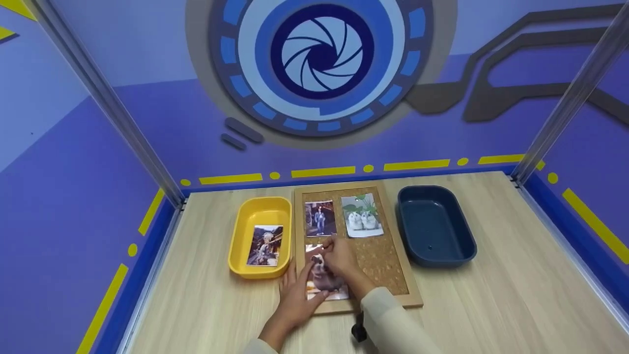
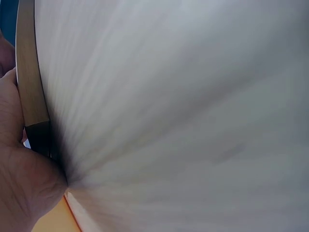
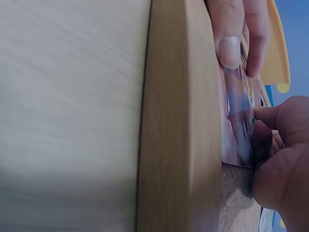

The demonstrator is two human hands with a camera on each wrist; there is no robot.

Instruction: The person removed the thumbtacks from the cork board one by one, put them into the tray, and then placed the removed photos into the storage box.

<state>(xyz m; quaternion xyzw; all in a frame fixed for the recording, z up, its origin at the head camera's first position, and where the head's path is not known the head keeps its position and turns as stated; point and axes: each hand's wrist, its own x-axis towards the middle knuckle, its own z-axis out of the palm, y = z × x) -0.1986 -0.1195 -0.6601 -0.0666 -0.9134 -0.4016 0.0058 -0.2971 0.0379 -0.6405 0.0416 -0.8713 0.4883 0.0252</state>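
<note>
A photo of an animal lies on the lower left of a wood-framed cork board. My left hand rests spread at the board's left edge, its thumb pressing the photo's lower part and another finger along its side. My right hand curls over the photo's upper part, thumb and forefinger pinched together at its surface; whatever sits between those fingertips is hidden. Above on the cork are a photo of a standing person and a photo of two white hamsters with a small dot at its top.
A yellow tray stands left of the board with one photo inside. Right of it is a dark blue tray. Purple walls with metal posts enclose the wooden table at the back and sides.
</note>
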